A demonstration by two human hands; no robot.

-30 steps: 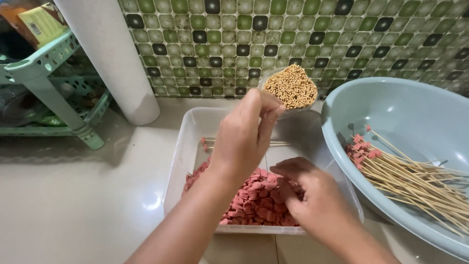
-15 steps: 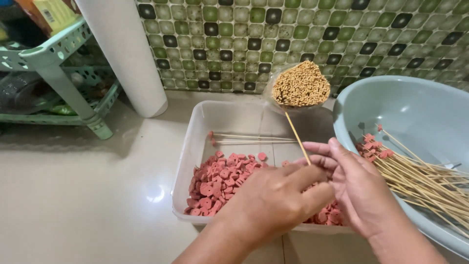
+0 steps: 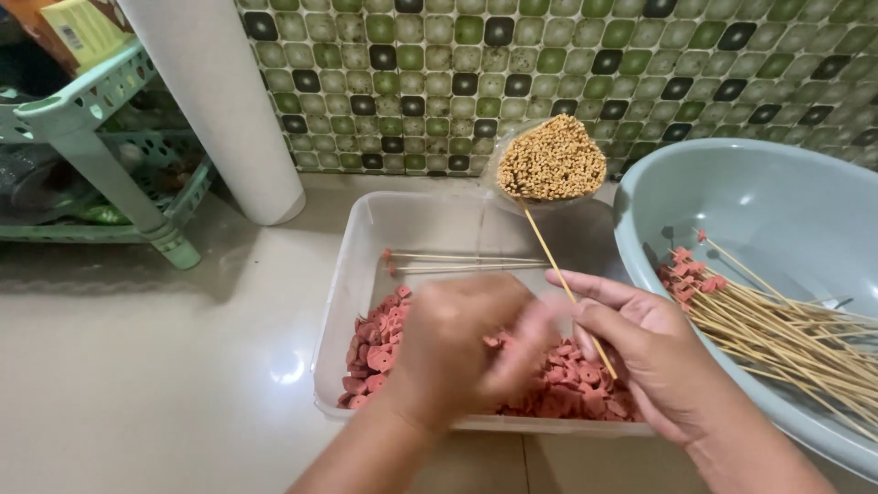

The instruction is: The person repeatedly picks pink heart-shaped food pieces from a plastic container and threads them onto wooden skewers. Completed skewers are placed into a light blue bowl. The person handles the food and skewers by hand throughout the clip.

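Note:
A clear plastic tub (image 3: 361, 238) on the floor holds a heap of small pink-red sausage slices (image 3: 375, 334) and a few skewers at its far end. My right hand (image 3: 640, 343) grips a bare bamboo skewer (image 3: 549, 256), which points away towards a bundle of upright skewers (image 3: 551, 157). My left hand (image 3: 466, 343) hovers blurred over the slices, fingers curled; what it holds is hidden. A pale blue basin (image 3: 759, 197) on the right holds several skewers (image 3: 786, 325) with pink slices on their tips.
A white pipe (image 3: 219, 101) stands at the back left by the green mosaic tile wall (image 3: 512, 64). A mint green plastic rack (image 3: 91, 119) with packages is at the far left. The floor (image 3: 137, 366) is pale and glossy.
My left hand came down from the skewer bundle with one skewer, passed it to my right hand, and now moves over the slices. The view shifted slightly left.

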